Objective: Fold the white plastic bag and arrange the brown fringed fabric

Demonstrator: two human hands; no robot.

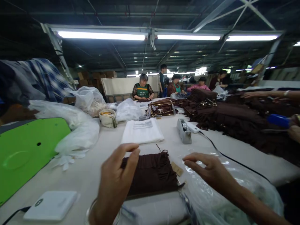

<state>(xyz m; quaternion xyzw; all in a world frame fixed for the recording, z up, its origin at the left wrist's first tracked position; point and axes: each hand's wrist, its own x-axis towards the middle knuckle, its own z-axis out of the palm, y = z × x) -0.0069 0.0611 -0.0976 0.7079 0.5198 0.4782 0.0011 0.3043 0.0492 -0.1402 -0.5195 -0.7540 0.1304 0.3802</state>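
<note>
A folded dark brown garment with gathered edges and a thin cord lies on the table in front of me. A tan paper tag sticks out at its right side. My left hand is over the garment's left end, thumb and forefinger curled nearly together; anything between them is too small to make out. My right hand is right of the garment, above a clear plastic bag. Its thumb and fingertips are drawn together, and I cannot make out anything in them.
Beyond the garment are folded white sheets and a tape dispenser. Brown garments are heaped at right, where another person's arm reaches in. A green board and white device are at left. Co-workers are across the table.
</note>
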